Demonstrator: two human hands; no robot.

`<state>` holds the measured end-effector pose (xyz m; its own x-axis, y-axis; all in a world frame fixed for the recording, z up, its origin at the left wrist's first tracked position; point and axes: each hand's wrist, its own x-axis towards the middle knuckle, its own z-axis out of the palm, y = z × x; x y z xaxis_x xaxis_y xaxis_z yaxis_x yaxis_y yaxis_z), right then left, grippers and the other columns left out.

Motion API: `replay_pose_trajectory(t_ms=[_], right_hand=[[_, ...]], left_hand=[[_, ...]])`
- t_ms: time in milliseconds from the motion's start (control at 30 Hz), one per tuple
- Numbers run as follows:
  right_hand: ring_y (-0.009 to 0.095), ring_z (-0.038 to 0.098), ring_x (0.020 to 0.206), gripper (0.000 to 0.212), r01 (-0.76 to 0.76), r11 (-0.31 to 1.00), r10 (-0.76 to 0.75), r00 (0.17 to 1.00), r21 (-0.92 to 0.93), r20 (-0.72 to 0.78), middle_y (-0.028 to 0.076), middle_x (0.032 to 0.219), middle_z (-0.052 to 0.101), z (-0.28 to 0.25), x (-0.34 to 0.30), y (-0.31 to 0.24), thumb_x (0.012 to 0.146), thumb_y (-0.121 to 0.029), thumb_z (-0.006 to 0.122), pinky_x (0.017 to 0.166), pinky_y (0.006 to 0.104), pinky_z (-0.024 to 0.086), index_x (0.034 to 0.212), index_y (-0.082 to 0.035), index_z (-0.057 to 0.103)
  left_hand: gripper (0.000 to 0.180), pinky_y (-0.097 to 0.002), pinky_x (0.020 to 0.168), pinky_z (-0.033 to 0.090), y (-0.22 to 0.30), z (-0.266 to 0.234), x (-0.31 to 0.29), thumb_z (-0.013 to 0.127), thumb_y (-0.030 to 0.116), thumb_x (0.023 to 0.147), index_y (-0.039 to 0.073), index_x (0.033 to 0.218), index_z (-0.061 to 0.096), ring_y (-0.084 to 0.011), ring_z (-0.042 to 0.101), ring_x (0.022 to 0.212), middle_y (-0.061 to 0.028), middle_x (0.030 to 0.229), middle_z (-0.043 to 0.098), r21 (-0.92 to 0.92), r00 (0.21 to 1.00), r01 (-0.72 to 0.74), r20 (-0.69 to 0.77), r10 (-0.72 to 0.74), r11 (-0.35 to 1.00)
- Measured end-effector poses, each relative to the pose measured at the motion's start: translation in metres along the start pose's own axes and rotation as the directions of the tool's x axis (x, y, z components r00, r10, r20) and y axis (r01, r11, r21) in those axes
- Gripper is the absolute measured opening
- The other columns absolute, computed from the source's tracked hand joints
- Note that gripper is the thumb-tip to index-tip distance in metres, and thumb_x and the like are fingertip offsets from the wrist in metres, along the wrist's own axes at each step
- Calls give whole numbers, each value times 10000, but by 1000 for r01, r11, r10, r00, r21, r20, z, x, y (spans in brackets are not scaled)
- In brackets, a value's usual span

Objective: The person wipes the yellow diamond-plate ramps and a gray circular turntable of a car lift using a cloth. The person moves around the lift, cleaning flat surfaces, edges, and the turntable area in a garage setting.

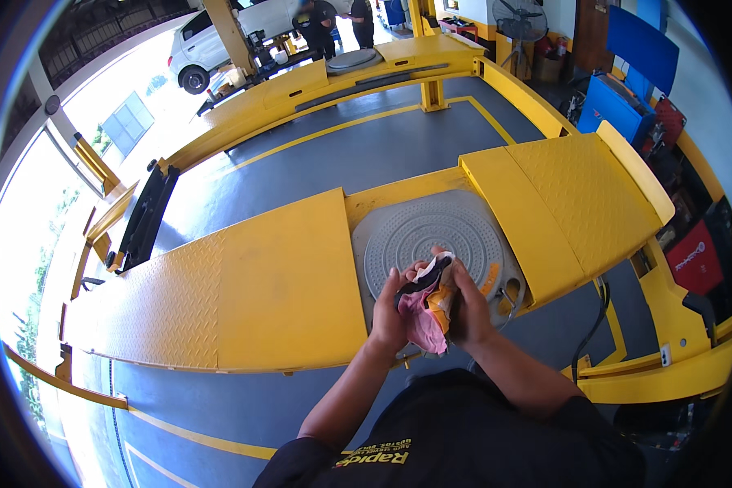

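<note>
A bunched-up cloth rag (424, 315) in pink, orange, black and white is held between my two hands. My left hand (390, 313) grips its left side, fingers curled around the folds. From the other side my right hand (468, 305) closes on it, its fingers partly hidden by the cloth. Both hands are above a round grey turning plate (431, 224) with rings of dimples, set into the yellow runway of a car lift (289, 281). Beside my right hand, a metal handle (508, 299) sits at the plate's corner.
A second yellow runway (260, 106) with its own round plate (354, 59) lies across the bay. Beyond it are a raised white car (211, 49) and two people (317, 28). A blue cabinet (614, 110) and a standing fan (519, 20) are at the right. A black cable (602, 325) hangs near the lift.
</note>
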<state>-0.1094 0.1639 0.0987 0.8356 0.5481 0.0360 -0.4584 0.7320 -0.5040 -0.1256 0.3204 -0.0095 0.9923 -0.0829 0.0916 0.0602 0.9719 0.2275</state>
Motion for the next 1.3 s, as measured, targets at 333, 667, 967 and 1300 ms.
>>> replay_pose_trajectory(t_ms=[333, 667, 967, 1300], right_hand=[[208, 643, 1179, 351, 5, 838, -29, 999, -545, -35, 114, 1238, 664, -99, -17, -115, 1120, -174, 460, 1090, 347, 475, 1372, 28, 598], [234, 575, 1299, 351, 0, 361, -363, 921, -932, -141, 86, 1343, 623, -177, -34, -233, 1059, -151, 587, 1092, 371, 467, 1385, -32, 642], [251, 589, 1276, 308, -102, 11, -379, 920, -995, -98, 105, 1325, 625, -197, -33, -227, 1069, -156, 562, 1067, 397, 492, 1347, -70, 663], [306, 606, 1160, 203, -120, -622, -435, 875, -774, 213, 113, 1188, 638, -227, -18, -183, 1032, -146, 620, 976, 450, 508, 1169, -35, 720]], left_hand=[[571, -492, 1253, 343, -98, 55, 36, 433, 458, 1135, 137, 1608, 433, -287, 492, 1470, -82, 1588, 524, -7, 869, 487, -101, -485, 874], [607, -369, 1126, 459, -34, 134, 62, 601, 305, 1040, -22, 1536, 476, -190, 590, 1308, -111, 1401, 627, 834, 962, 226, -272, 17, 503], [634, -566, 1268, 255, -69, 62, 47, 657, 432, 1008, 45, 1492, 526, -381, 344, 1566, -195, 1638, 430, 612, 991, 120, -124, 55, -782], [689, -634, 1287, 142, -85, 16, 144, 524, 465, 1061, 122, 1646, 400, -396, 221, 1617, -126, 1744, 299, 516, 988, -151, 49, -147, -843]])
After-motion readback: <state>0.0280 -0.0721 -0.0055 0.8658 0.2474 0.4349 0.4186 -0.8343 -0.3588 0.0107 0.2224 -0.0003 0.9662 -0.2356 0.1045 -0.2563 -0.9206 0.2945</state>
